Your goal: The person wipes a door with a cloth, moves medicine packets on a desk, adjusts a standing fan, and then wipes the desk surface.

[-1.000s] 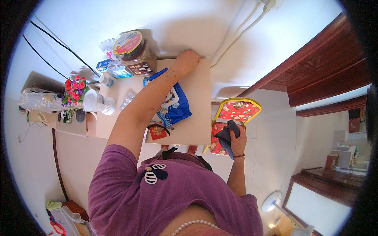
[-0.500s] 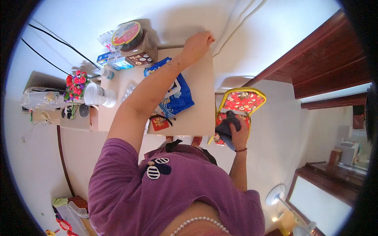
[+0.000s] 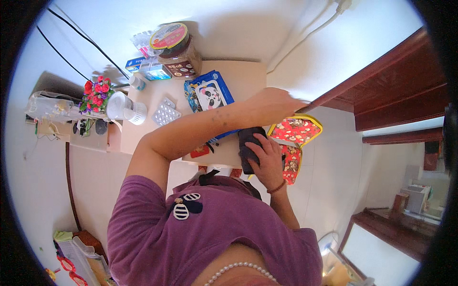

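Observation:
My left hand (image 3: 279,102) reaches across the small cream table (image 3: 243,76) to its right edge, fingers stretched out flat toward the wall, nothing visible in it. My right hand (image 3: 267,155), a bracelet on its wrist, grips a dark rectangular pouch (image 3: 248,143) at the table's front right corner, just under my left forearm. Right beside it hangs a red patterned bag with yellow trim (image 3: 298,131), open at the top. A blue packet with a panda picture (image 3: 210,95) lies on the table behind my left forearm.
On the table stand a brown jar with a red and yellow lid (image 3: 174,47), small medicine boxes (image 3: 148,71), a blister pack of pills (image 3: 165,113) and a white round container (image 3: 125,108). Red flowers (image 3: 95,94) stand at the left. Dark wooden trim (image 3: 381,81) runs at the right.
My left hand swung from the table's back edge by the wall to its right edge. My right hand lifted the dark pouch from the red bag up to the table's front corner.

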Action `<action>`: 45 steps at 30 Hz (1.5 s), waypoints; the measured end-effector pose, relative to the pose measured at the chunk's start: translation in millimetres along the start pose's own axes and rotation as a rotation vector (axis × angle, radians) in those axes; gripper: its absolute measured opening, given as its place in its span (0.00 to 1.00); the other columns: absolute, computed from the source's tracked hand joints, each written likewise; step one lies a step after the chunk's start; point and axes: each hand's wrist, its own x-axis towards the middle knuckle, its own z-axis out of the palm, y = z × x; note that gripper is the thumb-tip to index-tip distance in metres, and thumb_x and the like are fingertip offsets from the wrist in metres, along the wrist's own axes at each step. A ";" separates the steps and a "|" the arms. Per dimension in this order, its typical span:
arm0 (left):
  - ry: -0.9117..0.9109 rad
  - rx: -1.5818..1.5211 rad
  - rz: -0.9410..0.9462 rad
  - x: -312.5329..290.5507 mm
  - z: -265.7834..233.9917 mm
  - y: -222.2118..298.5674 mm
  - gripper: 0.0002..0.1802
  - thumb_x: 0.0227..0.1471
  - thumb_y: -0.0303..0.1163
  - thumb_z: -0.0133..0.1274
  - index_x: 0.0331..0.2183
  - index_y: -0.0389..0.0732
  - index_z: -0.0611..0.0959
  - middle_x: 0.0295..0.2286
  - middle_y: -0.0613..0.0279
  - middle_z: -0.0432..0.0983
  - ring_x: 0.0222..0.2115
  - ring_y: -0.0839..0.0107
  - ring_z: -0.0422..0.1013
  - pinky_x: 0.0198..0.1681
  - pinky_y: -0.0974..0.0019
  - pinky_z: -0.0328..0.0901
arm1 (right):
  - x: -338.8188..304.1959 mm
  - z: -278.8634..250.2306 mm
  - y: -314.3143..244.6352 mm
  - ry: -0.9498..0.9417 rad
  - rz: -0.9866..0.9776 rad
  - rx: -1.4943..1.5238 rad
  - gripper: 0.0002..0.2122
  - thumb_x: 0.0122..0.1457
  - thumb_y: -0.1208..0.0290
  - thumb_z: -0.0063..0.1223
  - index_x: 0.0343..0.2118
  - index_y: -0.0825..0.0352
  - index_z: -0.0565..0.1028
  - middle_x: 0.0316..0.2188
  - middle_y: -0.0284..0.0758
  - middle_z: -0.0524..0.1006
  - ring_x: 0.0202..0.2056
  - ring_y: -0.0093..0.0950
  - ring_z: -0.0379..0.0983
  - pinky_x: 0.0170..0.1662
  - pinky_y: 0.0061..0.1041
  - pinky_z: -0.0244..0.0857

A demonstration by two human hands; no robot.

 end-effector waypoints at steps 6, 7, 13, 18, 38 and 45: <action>0.498 0.194 -0.072 -79.7 11.2 -48.4 0.33 0.41 0.41 0.54 0.51 0.51 0.64 0.54 0.57 0.52 0.55 0.61 0.49 0.57 0.49 0.37 | 36.4 19.7 25.2 0.103 -0.007 0.010 0.19 0.41 0.76 0.54 0.40 0.64 0.67 0.48 0.43 0.62 0.51 0.45 0.54 0.53 0.41 0.49; 0.434 0.104 -0.135 -94.8 10.4 -52.1 0.36 0.39 0.42 0.55 0.52 0.50 0.62 0.55 0.57 0.49 0.56 0.60 0.45 0.57 0.48 0.36 | 48.5 21.0 31.8 0.124 -0.014 0.005 0.19 0.42 0.76 0.54 0.40 0.64 0.67 0.48 0.44 0.62 0.51 0.45 0.54 0.53 0.41 0.49; 0.245 -0.059 -0.360 -180.2 25.6 -59.2 0.51 0.30 0.46 0.62 0.55 0.48 0.55 0.57 0.57 0.42 0.58 0.59 0.37 0.57 0.46 0.32 | 143.3 30.2 56.0 0.255 -0.053 -0.330 0.19 0.43 0.71 0.54 0.42 0.60 0.69 0.49 0.35 0.63 0.49 0.41 0.57 0.51 0.36 0.53; 0.224 0.033 -0.354 -202.6 49.7 -61.5 0.45 0.33 0.36 0.60 0.54 0.53 0.59 0.57 0.59 0.44 0.58 0.58 0.37 0.57 0.46 0.32 | 225.1 55.5 62.9 0.095 -0.359 -0.323 0.16 0.50 0.72 0.41 0.43 0.54 0.69 0.47 0.30 0.66 0.49 0.36 0.59 0.51 0.35 0.55; 0.463 0.417 -0.350 -128.8 54.8 -83.8 0.36 0.37 0.27 0.56 0.50 0.63 0.65 0.52 0.60 0.55 0.51 0.52 0.54 0.50 0.49 0.53 | 65.4 20.3 58.4 0.286 0.104 -0.006 0.15 0.48 0.74 0.49 0.41 0.68 0.69 0.42 0.42 0.68 0.44 0.41 0.62 0.49 0.35 0.55; 0.537 0.532 -0.424 -97.6 66.0 -81.0 0.30 0.39 0.34 0.55 0.48 0.60 0.67 0.46 0.53 0.62 0.36 0.59 0.67 0.40 0.55 0.57 | -3.8 15.5 18.1 0.253 0.108 -0.056 0.16 0.46 0.74 0.52 0.41 0.67 0.69 0.42 0.43 0.67 0.44 0.41 0.61 0.48 0.35 0.55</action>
